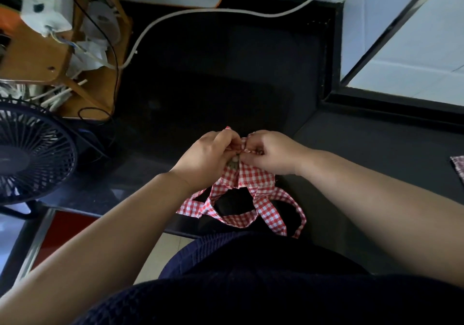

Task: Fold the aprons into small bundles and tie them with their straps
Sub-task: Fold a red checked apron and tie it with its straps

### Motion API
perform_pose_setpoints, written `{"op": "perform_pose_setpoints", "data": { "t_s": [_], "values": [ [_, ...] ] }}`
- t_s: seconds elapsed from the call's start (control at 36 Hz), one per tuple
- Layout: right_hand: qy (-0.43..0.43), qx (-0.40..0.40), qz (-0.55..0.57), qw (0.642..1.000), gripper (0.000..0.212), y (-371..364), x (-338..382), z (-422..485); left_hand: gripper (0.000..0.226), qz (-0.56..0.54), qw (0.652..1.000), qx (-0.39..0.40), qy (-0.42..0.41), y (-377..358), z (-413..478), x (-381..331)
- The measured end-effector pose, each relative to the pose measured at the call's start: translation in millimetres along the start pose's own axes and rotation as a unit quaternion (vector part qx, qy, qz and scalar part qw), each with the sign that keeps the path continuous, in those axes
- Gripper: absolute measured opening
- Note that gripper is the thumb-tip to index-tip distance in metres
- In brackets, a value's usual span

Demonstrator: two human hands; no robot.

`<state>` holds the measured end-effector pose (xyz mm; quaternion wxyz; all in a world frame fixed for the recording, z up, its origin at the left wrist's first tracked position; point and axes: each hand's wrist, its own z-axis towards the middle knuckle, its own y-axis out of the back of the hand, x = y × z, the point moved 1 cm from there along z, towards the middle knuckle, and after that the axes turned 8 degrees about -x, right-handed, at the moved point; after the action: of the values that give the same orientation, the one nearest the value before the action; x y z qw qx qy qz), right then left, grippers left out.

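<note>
A red-and-white checked apron (253, 178) lies bunched on the black counter (213, 86) near its front edge. Its straps (278, 211) trail toward me in loops and hang over the edge. My left hand (208, 156) and my right hand (273, 152) meet at the top of the bundle. Both pinch the checked cloth there, fingertips almost touching. The hands hide most of the folded part.
A dark table fan (32, 154) stands at the left. Behind it is a wooden rack (62, 56) with paper rolls and cables. A white cable (200, 13) curves across the back of the counter. Another checked cloth (458, 166) shows at the right edge.
</note>
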<state>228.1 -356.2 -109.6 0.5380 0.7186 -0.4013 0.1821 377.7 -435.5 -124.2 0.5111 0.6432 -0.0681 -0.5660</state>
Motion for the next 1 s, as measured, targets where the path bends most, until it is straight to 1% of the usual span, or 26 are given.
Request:
{"op": "perform_pose_setpoints", "data": {
  "t_s": [0.06,0.11,0.19,0.28,0.31,0.36,0.39,0.42,0.44,0.5,0.53,0.61,0.67,0.75,0.83,0.89,0.92,0.97,1.0],
  "values": [
    [0.011,0.001,-0.009,1.0,0.03,0.1,1.5,-1.4,0.021,0.005,1.0,-0.001,-0.01,5.5,-1.4,-0.7],
    [0.012,0.005,-0.014,1.0,0.031,-0.3,2.2,-1.4,0.018,0.025,0.999,-0.023,-0.018,7.8,-2.4,-1.3],
    [0.003,0.005,0.0,1.0,0.033,0.0,1.9,-1.8,0.014,0.059,0.997,-0.053,-0.022,4.5,-5.0,-5.4],
    [-0.018,0.004,0.011,1.0,0.034,-1.0,2.0,-1.3,0.009,0.086,0.991,-0.087,-0.046,2.9,-7.9,-8.8],
    [-0.027,0.002,0.018,0.999,0.034,-2.0,1.8,-0.6,0.011,0.081,0.992,-0.087,-0.048,4.1,-8.4,-8.5],
    [-0.046,-0.008,0.045,0.998,0.035,-3.1,0.4,0.6,0.02,0.062,0.994,-0.072,-0.055,8.2,-6.8,-7.5],
    [-0.051,-0.015,0.057,0.997,0.035,-2.5,0.0,1.2,0.024,0.048,0.996,-0.062,-0.044,10.4,-5.2,-8.9],
    [-0.053,-0.021,0.063,0.996,0.035,-1.7,-0.3,1.4,0.024,0.027,0.998,-0.052,-0.012,13.3,-2.9,-10.6],
    [-0.053,-0.026,0.063,0.996,0.035,-1.4,-0.1,1.9,0.021,0.001,0.998,-0.038,0.046,17.2,0.4,-11.8],
    [-0.047,-0.03,0.057,0.997,0.036,-2.1,0.5,2.3,0.009,-0.061,0.982,0.003,0.18,21.9,6.9,-7.8],
    [-0.04,-0.033,0.052,0.997,0.036,-3.4,0.3,2.6,0.005,-0.09,0.97,0.026,0.223,23.7,9.9,-5.4],
    [-0.009,-0.047,0.016,0.999,0.035,-6.4,-1.9,1.4,0.018,-0.144,0.947,0.082,0.275,29.8,19.4,-1.3],
    [0.005,-0.052,0.009,0.999,0.033,-7.7,-3.4,0.4,0.021,-0.151,0.939,0.124,0.285,31.6,25.0,-2.0],
    [0.007,-0.053,0.014,0.998,0.028,-9.2,-2.7,-0.5,0.024,-0.108,0.941,0.171,0.271,32.5,32.7,-3.0],
    [0.009,-0.061,0.026,0.998,0.028,-6.0,-1.1,0.4,0.017,-0.031,0.957,0.187,0.22,32.8,41.2,-4.3],
    [0.013,-0.056,0.027,0.998,0.03,-2.4,-0.3,0.6,0.015,0.039,0.966,0.208,0.146,33.7,44.8,-9.0],
    [0.016,-0.048,0.026,0.998,0.03,-1.0,0.1,0.6,0.018,0.074,0.968,0.217,0.104,33.6,45.8,-11.6],
    [0.019,-0.027,0.019,0.999,0.028,0.0,1.0,1.2,0.023,0.158,0.959,0.236,0.023,32.5,45.4,-15.8],
    [0.02,-0.018,0.014,1.0,0.029,-0.5,1.7,2.2,0.025,0.215,0.944,0.248,-0.021,31.4,44.3,-16.4]
  ]
}}
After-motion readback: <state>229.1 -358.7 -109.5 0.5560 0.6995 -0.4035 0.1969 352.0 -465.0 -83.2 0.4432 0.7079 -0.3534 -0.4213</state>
